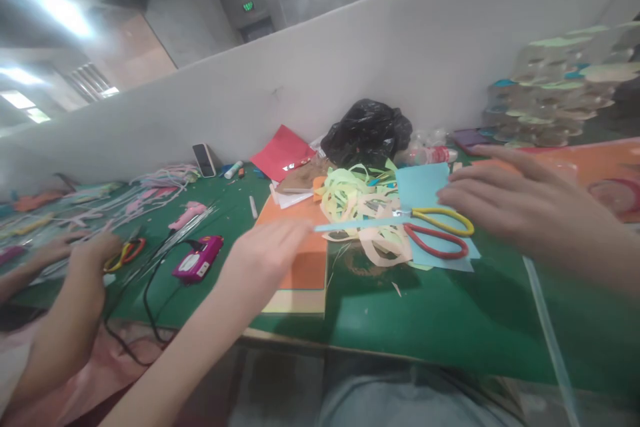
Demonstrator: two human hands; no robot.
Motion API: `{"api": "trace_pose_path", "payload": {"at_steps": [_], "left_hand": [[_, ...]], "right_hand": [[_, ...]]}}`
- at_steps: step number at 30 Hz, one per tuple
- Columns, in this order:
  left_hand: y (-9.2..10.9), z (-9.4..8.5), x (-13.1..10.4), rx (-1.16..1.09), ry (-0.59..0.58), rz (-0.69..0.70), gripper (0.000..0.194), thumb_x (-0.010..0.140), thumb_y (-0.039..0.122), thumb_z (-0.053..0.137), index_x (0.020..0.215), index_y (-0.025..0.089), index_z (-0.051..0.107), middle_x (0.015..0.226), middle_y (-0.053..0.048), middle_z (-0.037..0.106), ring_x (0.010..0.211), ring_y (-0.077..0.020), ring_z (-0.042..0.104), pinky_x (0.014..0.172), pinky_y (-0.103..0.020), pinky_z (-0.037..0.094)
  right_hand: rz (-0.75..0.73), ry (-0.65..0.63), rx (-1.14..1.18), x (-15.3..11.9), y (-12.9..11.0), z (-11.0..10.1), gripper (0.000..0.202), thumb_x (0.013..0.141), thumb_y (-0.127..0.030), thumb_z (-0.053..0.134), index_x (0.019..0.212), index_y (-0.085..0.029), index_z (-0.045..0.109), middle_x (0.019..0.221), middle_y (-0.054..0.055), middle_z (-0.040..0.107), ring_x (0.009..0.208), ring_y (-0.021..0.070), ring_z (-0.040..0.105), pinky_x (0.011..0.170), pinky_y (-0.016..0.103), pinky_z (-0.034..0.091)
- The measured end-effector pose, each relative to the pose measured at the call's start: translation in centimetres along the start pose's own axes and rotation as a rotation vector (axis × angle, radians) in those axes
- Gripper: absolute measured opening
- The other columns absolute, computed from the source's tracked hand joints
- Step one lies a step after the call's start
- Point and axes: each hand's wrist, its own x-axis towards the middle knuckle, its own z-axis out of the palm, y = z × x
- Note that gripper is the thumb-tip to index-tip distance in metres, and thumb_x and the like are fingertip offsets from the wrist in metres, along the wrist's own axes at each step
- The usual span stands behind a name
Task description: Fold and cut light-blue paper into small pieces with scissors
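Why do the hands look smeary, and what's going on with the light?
Head view: the left hand and right hand are blurred, probably by motion, while the scissors beside the right hand look crisper; head view: glare blooms around a ceiling light at upper left; head view: soft shadow darkens the green table below the right hand.

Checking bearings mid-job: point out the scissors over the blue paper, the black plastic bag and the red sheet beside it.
Scissors (440,210): head view, upper edge of yellow handle.
Black plastic bag (367,135): head view, crumpled front.
Red sheet (281,152): head view, its middle.
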Motion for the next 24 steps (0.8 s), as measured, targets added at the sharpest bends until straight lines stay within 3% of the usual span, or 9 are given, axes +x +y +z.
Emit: {"api": "trace_pose_path", "payload": {"at_steps": [3,4,6,9,12,16,20,24], "left_hand": [[-2.0,-0.6,-0.5,-0.087,0.022,-0.258,0.024,0.095,0.024,0.046,0.094,0.024,0.069,0.074,0.000,0.068,0.063,-0.0142,0.060,0.060,-0.024,0.047],[-2.5,-0.7,-0.4,-0.118,0.032,-0.378,0.022,0.095,0.030,0.049,0.091,0.024,0.069,0.069,0.001,0.065,0.059,-0.0135,0.056,0.057,-0.023,0.044],[-3.0,-0.8,0.3,-0.212,0.049,-0.587,0.023,0.093,0.038,0.052,0.086,0.023,0.068,0.065,0.002,0.060,0.056,-0.0125,0.050,0.053,-0.022,0.040],[-2.8,0.2,1.8,-0.465,0.083,-0.778,0.026,0.091,0.041,0.052,0.084,0.020,0.066,0.072,0.000,0.061,0.059,-0.0120,0.051,0.052,-0.021,0.039],[-1.9,2.7,3.0,-0.755,0.054,-0.928,0.025,0.090,0.042,0.052,0.088,0.020,0.064,0.064,0.002,0.056,0.048,-0.0109,0.047,0.041,-0.021,0.035],[-0.1,6.8,4.0,-0.971,0.000,-0.995,0.022,0.090,0.041,0.054,0.095,0.021,0.063,0.058,0.005,0.047,0.042,-0.0093,0.044,0.035,-0.018,0.030],[1.7,9.9,5.0,-1.122,-0.015,-0.970,0.024,0.089,0.043,0.058,0.086,0.019,0.061,0.064,0.002,0.052,0.046,-0.0079,0.045,0.038,-0.018,0.033],[2.7,11.5,6.3,-1.202,-0.021,-0.970,0.028,0.086,0.048,0.063,0.089,0.021,0.061,0.063,0.003,0.052,0.044,-0.0086,0.045,0.036,-0.019,0.031]], "right_hand": [[0.025,0.062,0.027,-1.3,2.3,-0.4,0.033,0.100,-0.036,0.039,0.090,-0.029,0.070,0.086,0.006,0.075,0.089,0.0236,0.067,0.106,0.051,0.041],[0.139,0.090,0.078,-1.5,2.5,-0.3,0.031,0.099,-0.040,0.044,0.086,-0.029,0.070,0.086,0.006,0.075,0.086,0.0229,0.068,0.101,0.048,0.046],[0.387,-0.011,0.276,-1.4,1.8,0.4,0.032,0.096,-0.049,0.050,0.090,-0.027,0.072,0.093,0.008,0.076,0.086,0.0226,0.069,0.088,0.042,0.053],[0.737,-0.191,0.587,-0.3,-0.3,2.6,0.044,0.092,-0.058,0.050,0.114,-0.026,0.071,0.115,0.011,0.074,0.102,0.0265,0.070,0.082,0.038,0.057],[0.783,-0.404,0.966,1.4,-2.1,5.5,0.061,0.089,-0.064,0.052,0.130,-0.020,0.064,0.129,0.015,0.068,0.113,0.0296,0.067,0.090,0.039,0.057],[0.788,-0.442,1.296,3.0,-3.4,7.6,0.059,0.091,-0.065,0.052,0.128,-0.020,0.063,0.132,0.014,0.065,0.116,0.0267,0.065,0.092,0.036,0.056],[0.905,-0.396,1.294,3.3,-3.9,7.7,0.049,0.084,-0.065,0.063,0.094,-0.017,0.070,0.102,0.010,0.074,0.098,0.0246,0.069,0.088,0.036,0.056],[1.109,-0.236,1.297,2.9,-3.4,8.2,0.040,0.079,-0.057,0.071,0.083,-0.018,0.071,0.089,0.009,0.075,0.087,0.0235,0.071,0.086,0.037,0.056]]}}
